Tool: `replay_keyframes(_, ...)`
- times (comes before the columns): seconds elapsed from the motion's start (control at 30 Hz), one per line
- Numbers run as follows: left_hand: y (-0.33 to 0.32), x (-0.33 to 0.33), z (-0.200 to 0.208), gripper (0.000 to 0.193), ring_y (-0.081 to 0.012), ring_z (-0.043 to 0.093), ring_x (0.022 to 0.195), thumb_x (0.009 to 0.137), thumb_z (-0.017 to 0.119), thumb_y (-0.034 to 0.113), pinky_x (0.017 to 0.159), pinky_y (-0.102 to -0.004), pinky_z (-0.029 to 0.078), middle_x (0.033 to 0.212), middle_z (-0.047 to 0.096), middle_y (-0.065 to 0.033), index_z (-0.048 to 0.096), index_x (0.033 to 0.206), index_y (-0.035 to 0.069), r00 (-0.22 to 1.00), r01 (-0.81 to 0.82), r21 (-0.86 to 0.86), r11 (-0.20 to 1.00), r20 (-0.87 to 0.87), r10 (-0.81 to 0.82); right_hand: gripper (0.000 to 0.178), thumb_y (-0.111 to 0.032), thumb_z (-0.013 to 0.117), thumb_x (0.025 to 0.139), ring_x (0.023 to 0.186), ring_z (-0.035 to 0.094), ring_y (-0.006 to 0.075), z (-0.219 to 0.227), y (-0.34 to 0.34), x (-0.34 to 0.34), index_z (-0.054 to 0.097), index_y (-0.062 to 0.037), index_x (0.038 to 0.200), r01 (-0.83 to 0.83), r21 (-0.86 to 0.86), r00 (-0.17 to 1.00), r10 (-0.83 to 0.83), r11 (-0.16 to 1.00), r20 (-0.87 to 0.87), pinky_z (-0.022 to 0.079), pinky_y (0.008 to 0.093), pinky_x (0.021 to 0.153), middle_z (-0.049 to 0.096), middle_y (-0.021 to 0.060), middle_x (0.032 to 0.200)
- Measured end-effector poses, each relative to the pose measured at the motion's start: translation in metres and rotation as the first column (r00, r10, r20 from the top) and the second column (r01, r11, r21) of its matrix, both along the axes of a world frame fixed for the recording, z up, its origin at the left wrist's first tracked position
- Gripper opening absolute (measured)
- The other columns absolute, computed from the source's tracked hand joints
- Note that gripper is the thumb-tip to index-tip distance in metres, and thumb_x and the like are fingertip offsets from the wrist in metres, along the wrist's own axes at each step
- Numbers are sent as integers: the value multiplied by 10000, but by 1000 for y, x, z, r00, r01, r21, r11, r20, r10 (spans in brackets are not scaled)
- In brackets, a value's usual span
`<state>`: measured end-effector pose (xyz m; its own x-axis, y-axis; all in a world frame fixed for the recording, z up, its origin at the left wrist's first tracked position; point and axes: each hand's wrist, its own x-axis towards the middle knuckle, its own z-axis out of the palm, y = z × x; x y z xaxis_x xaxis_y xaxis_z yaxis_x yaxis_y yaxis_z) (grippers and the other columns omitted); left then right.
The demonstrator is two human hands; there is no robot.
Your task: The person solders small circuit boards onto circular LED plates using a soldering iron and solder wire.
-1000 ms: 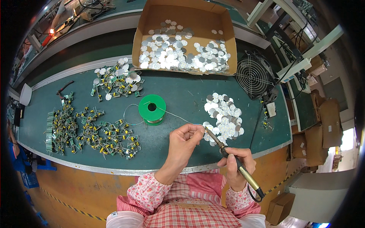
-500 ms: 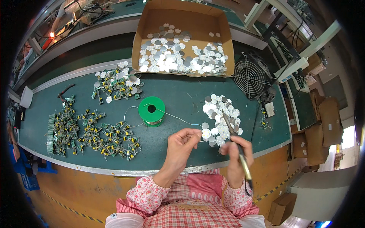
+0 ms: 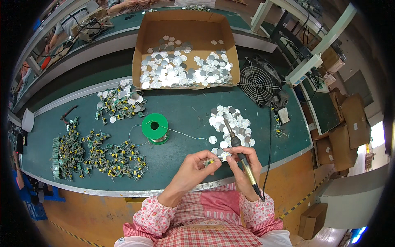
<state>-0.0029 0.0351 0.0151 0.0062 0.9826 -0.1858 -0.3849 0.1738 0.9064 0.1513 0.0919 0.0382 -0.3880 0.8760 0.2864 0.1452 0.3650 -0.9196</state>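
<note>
**Board in the left, disc at 2 o'clock, iron tip aimed away from both**

So I've got a small green-and-yellow circuit board (image 3: 210, 162) pinched between thumb and forefinger of my left hand (image 3: 191, 168), out near the front edge of the bench (image 3: 185, 103). Fingers cover a good chunk of it, so I can't call its long axis.

The bit that matters from my end of the link: a silver disc (image 3: 225, 156) sits at roughly 2 o'clock from those left fingertips, just beside them. The right hand (image 3: 242, 178) is the nearer one, thumb and forefinger right at the disc's edge. Can't tell if they're actually gripping it, or whether disc and board touch.

That same right hand is wrapped round the soldering iron (image 3: 249, 172). Its long axis runs 5 to 11 o'clock, tip at the 11 end, toward the disc pile (image 3: 242, 123). No idea how high the tip is.

Further out, the solder wire (image 3: 189, 136) ends at 12 o'clock from the board, apart from both hands, and leads back to the green spool (image 3: 162, 123) at 10. More boards (image 3: 115, 154) at 9, fan (image 3: 260, 82) at 1.
</note>
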Motion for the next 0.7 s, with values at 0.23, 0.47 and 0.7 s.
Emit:
replay_keyframes(0.23, 2, -3, 3, 86, -40, 534, 719, 839, 634, 57, 634, -184, 436, 817, 622, -10, 624, 894, -8, 989, -1, -24, 1000, -151, -2, 216, 3, 626, 829, 739, 589, 71, 5, 2, 6, 549, -41, 1026, -38, 46, 996, 34, 998, 84, 476, 210, 648, 675, 68, 972)
replay_keyframes(0.47, 2, 0, -1, 98, -66, 571, 798, 825, 645, 47, 715, -217, 470, 858, 642, -21, 622, 895, -18, 960, -16, 35, 999, -279, 25, 203, 4, 631, 824, 726, 593, 76, 4, 3, 7, 562, -43, 1008, -45, 60, 994, 39, 997, 99, 478, 214, 639, 676, 58, 953)
replay_keyframes(0.7, 4, 1, -2, 138, -58, 564, 791, 821, 656, 69, 709, -215, 464, 836, 658, -24, 651, 918, -29, 909, -26, 14, 1000, -415, 29, 209, 9, 632, 821, 731, 601, 82, 6, 5, 9, 571, -35, 1015, -69, 73, 990, 60, 995, 128, 476, 220, 637, 670, 68, 938)
